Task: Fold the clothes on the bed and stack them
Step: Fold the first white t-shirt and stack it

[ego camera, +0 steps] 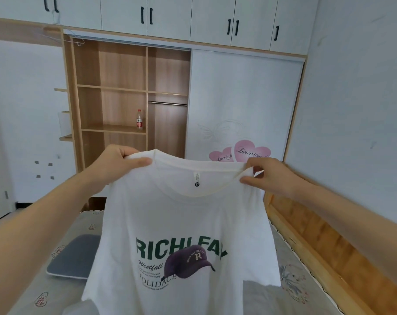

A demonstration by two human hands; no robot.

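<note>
A white T-shirt (181, 223) hangs lengthwise from both hands above the bed (290, 269). Left hand (115, 164) and right hand (270, 176) pinch its shoulders, fingers curled on cloth, level and equally near.

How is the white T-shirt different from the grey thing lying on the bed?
The white T-shirt is held up in the air, hanging open; the grey folded cloth lies flat on the bed. The T-shirt is pinched at its shoulders by the left hand and right hand; nobody touches the grey cloth. The T-shirt has green letters and a purple cap printed on it; the grey cloth looks plain. Both are soft fabric.
</note>
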